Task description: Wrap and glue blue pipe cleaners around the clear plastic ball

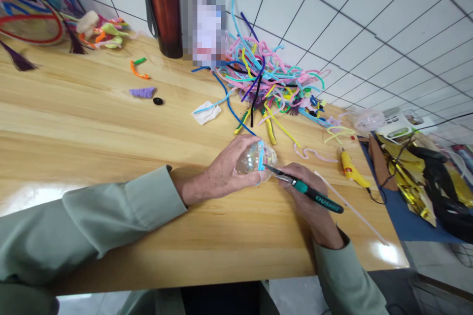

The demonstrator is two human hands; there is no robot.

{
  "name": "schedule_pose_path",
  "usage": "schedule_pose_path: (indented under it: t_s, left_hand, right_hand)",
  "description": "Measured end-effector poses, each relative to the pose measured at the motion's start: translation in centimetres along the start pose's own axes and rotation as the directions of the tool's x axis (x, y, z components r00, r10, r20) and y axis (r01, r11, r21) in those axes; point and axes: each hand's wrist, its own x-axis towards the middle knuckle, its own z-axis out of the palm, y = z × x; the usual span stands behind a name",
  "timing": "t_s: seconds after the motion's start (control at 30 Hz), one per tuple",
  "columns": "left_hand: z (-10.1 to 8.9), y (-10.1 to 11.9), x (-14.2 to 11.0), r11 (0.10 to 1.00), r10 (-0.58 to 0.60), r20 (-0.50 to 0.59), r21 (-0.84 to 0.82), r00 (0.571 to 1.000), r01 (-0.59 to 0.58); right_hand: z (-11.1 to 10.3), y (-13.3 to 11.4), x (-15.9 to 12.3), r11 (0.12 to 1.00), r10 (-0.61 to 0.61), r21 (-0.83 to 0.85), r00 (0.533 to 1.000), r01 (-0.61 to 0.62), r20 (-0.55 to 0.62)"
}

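Observation:
My left hand is wrapped around a clear plastic ball, which it holds just above the wooden table. A bright blue strip runs across the ball, and small coloured bits show on its right side. In my right hand is a craft knife with a black and green handle. Its dark pointed blade reaches the ball beside the blue strip; whether it touches cannot be made out. Behind the ball lies a tool with yellow and green handles, its head hidden under pipe cleaners.
A yellow glue gun and a thin pale stick lie to the right on the table. Left of the pipe cleaners are a white paper scrap, a black button and a purple piece. A red thermos stands behind.

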Motion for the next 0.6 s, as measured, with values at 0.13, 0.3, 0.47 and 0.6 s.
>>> schedule_pose_path:
  t_s: [0.13,0.3,0.47,0.6]
  left_hand:
    - [0.0,0.0,0.0,1.0,0.0,-0.001,-0.001,1.0,0.0]
    - [0.0,-0.1,0.0,1.0,0.002,-0.013,0.01,1.0,-0.002]
    - [-0.1,0.0,-0.1,1.0,0.011,-0.003,0.029,1.0,-0.01]
    - [-0.1,-0.1,0.0,0.999,0.029,0.0,0.041,1.0,-0.029]
  right_hand:
    - [0.1,-0.2,0.2,0.999,-0.019,-0.044,1.0,0.019,-0.014]
    - [0.3,-0.7,0.3,0.996,-0.027,-0.087,0.999,0.025,-0.019]
    - [0.2,-0.9,0.1,0.995,0.02,-0.093,0.999,-0.022,-0.029]
    - [0.3,-1.1,-0.1,0.995,0.064,-0.074,0.997,-0.066,-0.033]
